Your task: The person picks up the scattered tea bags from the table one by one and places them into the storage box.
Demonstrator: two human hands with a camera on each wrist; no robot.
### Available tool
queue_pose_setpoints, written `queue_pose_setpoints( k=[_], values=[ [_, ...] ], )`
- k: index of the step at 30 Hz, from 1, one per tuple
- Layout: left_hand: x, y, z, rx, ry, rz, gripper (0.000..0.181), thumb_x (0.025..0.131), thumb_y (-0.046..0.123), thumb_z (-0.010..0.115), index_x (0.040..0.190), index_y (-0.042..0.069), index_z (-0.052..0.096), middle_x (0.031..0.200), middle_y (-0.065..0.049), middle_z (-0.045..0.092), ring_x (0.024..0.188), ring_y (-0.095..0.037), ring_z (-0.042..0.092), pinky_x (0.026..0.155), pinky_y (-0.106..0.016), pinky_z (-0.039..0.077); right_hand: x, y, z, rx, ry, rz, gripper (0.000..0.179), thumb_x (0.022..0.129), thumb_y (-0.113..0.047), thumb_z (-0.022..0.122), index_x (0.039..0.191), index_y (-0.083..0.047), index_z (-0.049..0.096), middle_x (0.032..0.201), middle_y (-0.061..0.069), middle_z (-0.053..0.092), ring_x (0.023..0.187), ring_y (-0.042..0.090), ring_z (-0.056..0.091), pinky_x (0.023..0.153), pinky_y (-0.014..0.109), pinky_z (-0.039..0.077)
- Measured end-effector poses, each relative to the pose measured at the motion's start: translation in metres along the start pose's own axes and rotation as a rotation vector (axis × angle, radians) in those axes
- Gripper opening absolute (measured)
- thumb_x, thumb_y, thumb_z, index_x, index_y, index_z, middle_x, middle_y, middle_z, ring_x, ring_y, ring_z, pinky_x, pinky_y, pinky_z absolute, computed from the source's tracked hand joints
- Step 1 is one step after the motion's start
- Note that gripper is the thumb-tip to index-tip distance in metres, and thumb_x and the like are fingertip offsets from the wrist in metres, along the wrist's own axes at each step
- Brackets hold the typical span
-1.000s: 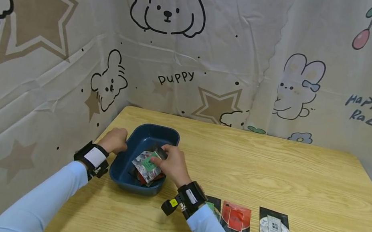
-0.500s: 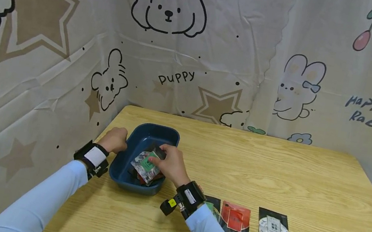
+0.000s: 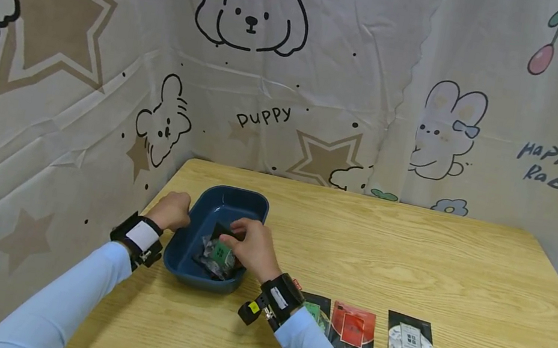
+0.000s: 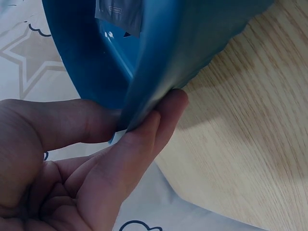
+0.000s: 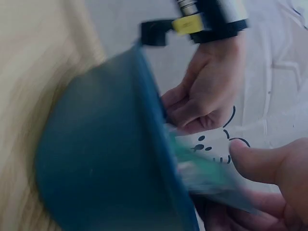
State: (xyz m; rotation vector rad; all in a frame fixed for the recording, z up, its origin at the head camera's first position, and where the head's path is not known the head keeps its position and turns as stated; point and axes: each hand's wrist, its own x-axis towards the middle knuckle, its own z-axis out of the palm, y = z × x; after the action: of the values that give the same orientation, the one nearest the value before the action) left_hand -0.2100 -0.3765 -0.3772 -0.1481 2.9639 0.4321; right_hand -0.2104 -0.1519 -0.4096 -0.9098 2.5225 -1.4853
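Note:
My left hand pinches the left rim of a dark blue plastic bin. In the left wrist view the thumb is inside the wall and the fingers are outside. Over the bin's right side is my right hand, its thumb apart from its fingers. Just below it, a small flat packet with a green label is inside the bin among other dark and silvery packets. The right wrist view blurs this green packet; its edge lies close to the fingers, and the thumb is off it.
Right of the bin, three packets lie on the wooden table: a green-and-black one partly behind the right wrist, a red-and-black one and a silver-and-black one. A printed cloth hangs behind and at the left.
My right hand's thumb and fingers have parted from the green-labelled packet, which has dropped lower into the bin. The left hand and the bin have stayed put.

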Motion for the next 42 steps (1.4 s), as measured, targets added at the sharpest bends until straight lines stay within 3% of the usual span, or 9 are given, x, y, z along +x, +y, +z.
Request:
queue_pose_setpoints(
  k=[3, 6, 15, 22, 29, 37, 42],
  values=[
    [0.001, -0.001, 0.001, -0.007, 0.001, 0.001, 0.030, 0.077, -0.007, 0.053, 0.058, 0.010, 0.039, 0.050, 0.004, 0.029, 0.042, -0.011, 0.031, 0.043, -0.024, 0.029, -0.001, -0.001, -0.002, -0.019, 0.023, -0.004, 0.038, 0.088, -0.019, 0.072, 0.120, 0.000, 0.064, 0.108, 0.012, 0.070, 0.093, 0.021, 0.068, 0.077, 0.027, 0.053],
    [0.000, 0.000, 0.000, -0.012, -0.004, -0.005, 0.028, 0.078, -0.007, 0.053, 0.060, 0.010, 0.039, 0.051, 0.003, 0.029, 0.043, -0.010, 0.030, 0.043, -0.024, 0.029, -0.002, 0.000, -0.005, -0.007, 0.031, 0.005, 0.040, 0.088, -0.018, 0.072, 0.123, -0.001, 0.062, 0.112, 0.013, 0.069, 0.100, 0.025, 0.067, 0.082, 0.030, 0.053],
    [-0.002, 0.002, -0.002, 0.000, -0.002, -0.002, 0.029, 0.077, -0.007, 0.054, 0.058, 0.010, 0.040, 0.050, 0.003, 0.030, 0.043, -0.010, 0.031, 0.043, -0.024, 0.029, -0.010, 0.002, -0.026, 0.030, 0.061, -0.014, 0.037, 0.089, -0.015, 0.070, 0.123, -0.003, 0.062, 0.113, 0.013, 0.068, 0.101, 0.025, 0.067, 0.085, 0.032, 0.052],
    [0.001, 0.001, -0.002, 0.000, -0.005, -0.007, 0.031, 0.077, -0.007, 0.053, 0.056, 0.011, 0.039, 0.049, 0.004, 0.029, 0.042, -0.010, 0.030, 0.042, -0.024, 0.029, -0.016, 0.004, -0.053, 0.062, 0.069, -0.042, 0.039, 0.089, -0.014, 0.070, 0.124, -0.001, 0.061, 0.113, 0.017, 0.067, 0.105, 0.032, 0.065, 0.091, 0.041, 0.050],
    [0.000, 0.000, 0.002, -0.017, -0.008, 0.000, 0.032, 0.076, -0.008, 0.052, 0.054, 0.012, 0.039, 0.048, 0.005, 0.030, 0.041, -0.009, 0.029, 0.041, -0.023, 0.029, -0.028, 0.001, -0.071, 0.016, 0.057, -0.058, 0.038, 0.088, -0.015, 0.071, 0.123, -0.001, 0.062, 0.112, 0.017, 0.067, 0.104, 0.031, 0.065, 0.089, 0.038, 0.051],
    [-0.001, 0.002, 0.001, -0.008, 0.027, 0.029, 0.033, 0.074, -0.009, 0.052, 0.053, 0.012, 0.038, 0.047, 0.005, 0.029, 0.040, -0.010, 0.030, 0.041, -0.023, 0.030, -0.035, 0.008, -0.086, -0.007, 0.075, -0.019, 0.041, 0.087, -0.016, 0.072, 0.124, -0.002, 0.062, 0.114, 0.016, 0.067, 0.106, 0.031, 0.065, 0.090, 0.039, 0.050],
    [-0.002, 0.002, -0.001, -0.012, 0.011, 0.018, 0.031, 0.076, -0.008, 0.053, 0.056, 0.011, 0.038, 0.049, 0.004, 0.029, 0.042, -0.010, 0.030, 0.042, -0.024, 0.031, -0.042, 0.016, -0.095, -0.031, 0.057, 0.013, 0.044, 0.086, -0.014, 0.073, 0.126, -0.001, 0.060, 0.117, 0.017, 0.066, 0.108, 0.031, 0.063, 0.092, 0.040, 0.049]
  ],
)
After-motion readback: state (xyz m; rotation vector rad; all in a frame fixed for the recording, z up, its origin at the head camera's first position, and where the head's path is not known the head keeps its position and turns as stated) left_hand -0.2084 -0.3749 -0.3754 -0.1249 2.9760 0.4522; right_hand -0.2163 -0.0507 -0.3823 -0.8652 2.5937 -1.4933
